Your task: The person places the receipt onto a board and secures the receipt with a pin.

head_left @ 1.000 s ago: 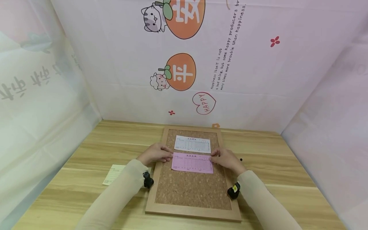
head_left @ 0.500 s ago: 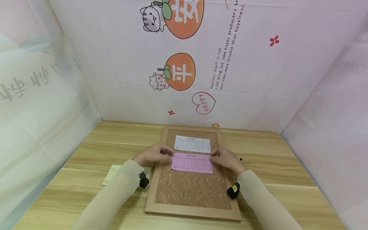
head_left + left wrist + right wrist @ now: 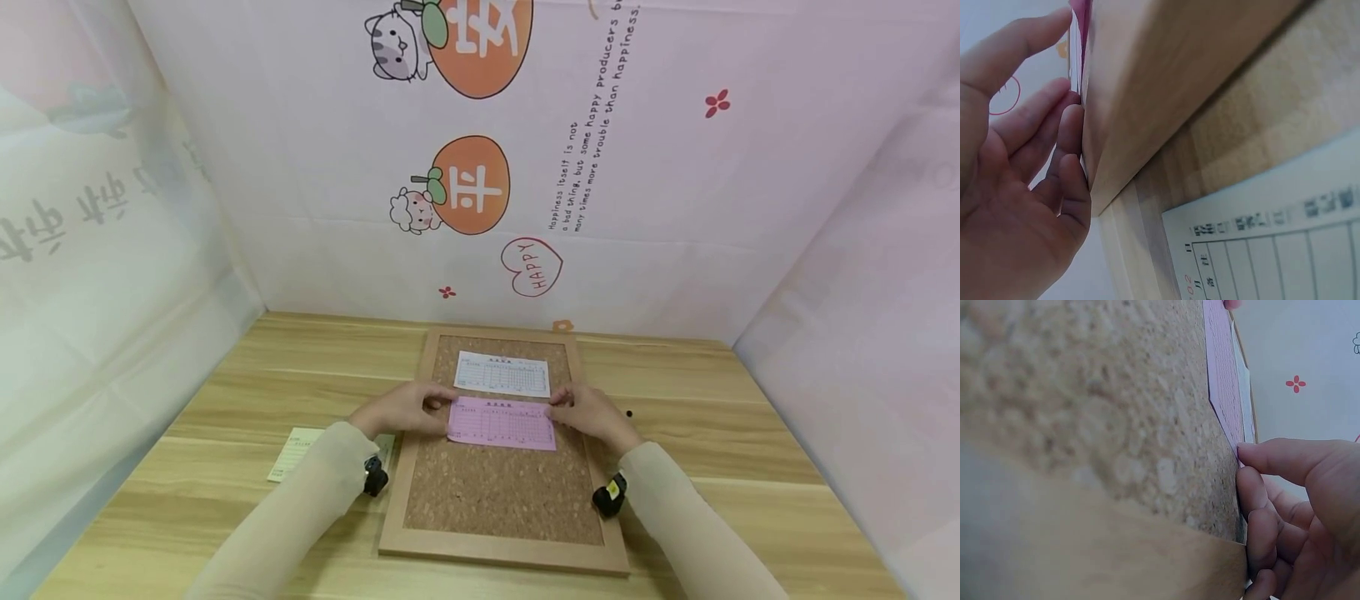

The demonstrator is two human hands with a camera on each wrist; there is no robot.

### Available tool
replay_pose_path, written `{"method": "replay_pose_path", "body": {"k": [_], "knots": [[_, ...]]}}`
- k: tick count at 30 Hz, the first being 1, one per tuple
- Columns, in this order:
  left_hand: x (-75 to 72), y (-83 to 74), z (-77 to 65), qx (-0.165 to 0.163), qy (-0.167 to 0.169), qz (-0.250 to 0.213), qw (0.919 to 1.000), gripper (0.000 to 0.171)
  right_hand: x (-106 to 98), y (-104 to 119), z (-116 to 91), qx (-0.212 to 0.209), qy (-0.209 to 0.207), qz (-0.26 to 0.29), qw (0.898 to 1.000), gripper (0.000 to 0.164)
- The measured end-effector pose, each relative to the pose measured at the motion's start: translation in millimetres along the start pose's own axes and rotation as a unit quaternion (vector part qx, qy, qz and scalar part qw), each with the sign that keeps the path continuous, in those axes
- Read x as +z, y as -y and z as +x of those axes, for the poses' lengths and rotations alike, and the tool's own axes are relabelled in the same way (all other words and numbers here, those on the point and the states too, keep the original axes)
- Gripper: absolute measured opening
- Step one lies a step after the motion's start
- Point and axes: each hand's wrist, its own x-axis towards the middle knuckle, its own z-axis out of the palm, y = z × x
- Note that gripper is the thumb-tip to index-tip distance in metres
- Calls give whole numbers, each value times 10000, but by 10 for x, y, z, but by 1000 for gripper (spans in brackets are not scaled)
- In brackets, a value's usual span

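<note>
A pink printed form (image 3: 502, 423) lies across the middle of a wood-framed corkboard (image 3: 502, 500), just below a white printed form (image 3: 517, 377). My right hand (image 3: 588, 414) pinches the pink form's upper right corner between thumb and index finger; the right wrist view shows this pinch (image 3: 1310, 512) too, the other fingers curled by the frame. At the form's left edge, my left hand (image 3: 405, 408) has its thumb and index finger spread apart near the two left corners. The left wrist view shows the left hand's (image 3: 1022, 187) fingers resting along the board; whether they touch the paper is hard to tell.
A pale yellow form (image 3: 292, 454) lies on the wooden table (image 3: 187, 500) left of the board, partly under the left forearm. One small black object (image 3: 629, 414) sits right of the board. Printed white cloth (image 3: 637, 275) stands behind the table.
My left hand has loosened from the pink form's upper left corner, drawn slightly left, and spread its thumb from its index finger. The right hand and pink form have stayed in place.
</note>
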Motion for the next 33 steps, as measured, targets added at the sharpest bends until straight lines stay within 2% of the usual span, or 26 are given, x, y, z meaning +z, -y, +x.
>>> {"method": "replay_pose_path", "body": {"k": [14,23,33], "knots": [[17,29,12,500,95,570,9971,69,-9,-19,1,-24,-56,-62,10000,21],[29,24,7,515,112,774,9956,76,1,-34,9,-65,-58,-24,10000,21],[31,-14,-6,324,73,828,9960,75,-1,-45,9,-67,-30,33,10000,20]]}}
